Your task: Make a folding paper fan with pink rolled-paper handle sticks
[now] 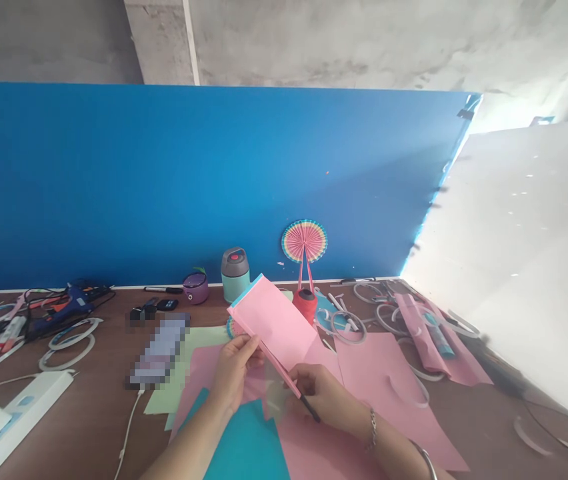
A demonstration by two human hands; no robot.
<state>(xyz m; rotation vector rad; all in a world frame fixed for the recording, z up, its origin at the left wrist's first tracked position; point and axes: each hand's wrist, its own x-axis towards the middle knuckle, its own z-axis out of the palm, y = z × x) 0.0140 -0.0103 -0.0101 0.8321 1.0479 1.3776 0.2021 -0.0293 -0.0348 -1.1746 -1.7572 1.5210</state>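
Note:
My left hand point(234, 373) pinches the lower left edge of a folded pink paper point(277, 317), thumb on top. The paper is tilted above the table, with a thin blue strip along its upper left edge. Beside the paper's lower right edge, my right hand point(324, 397) is closed around a slim black tool point(310, 408). Its far end is hidden by the fingers and the paper, so its kind is unclear. Under both hands lie pink sheets point(389, 400) and a teal sheet point(247, 443).
A round paper fan point(305, 241) stands by a red thread spool point(305, 307). Behind are a teal flask point(235, 277) and a purple pot point(195, 288). At left lie a phone point(160, 350), a glue gun point(71, 303) and a power strip point(29, 413). A blue partition point(164, 180) rises behind.

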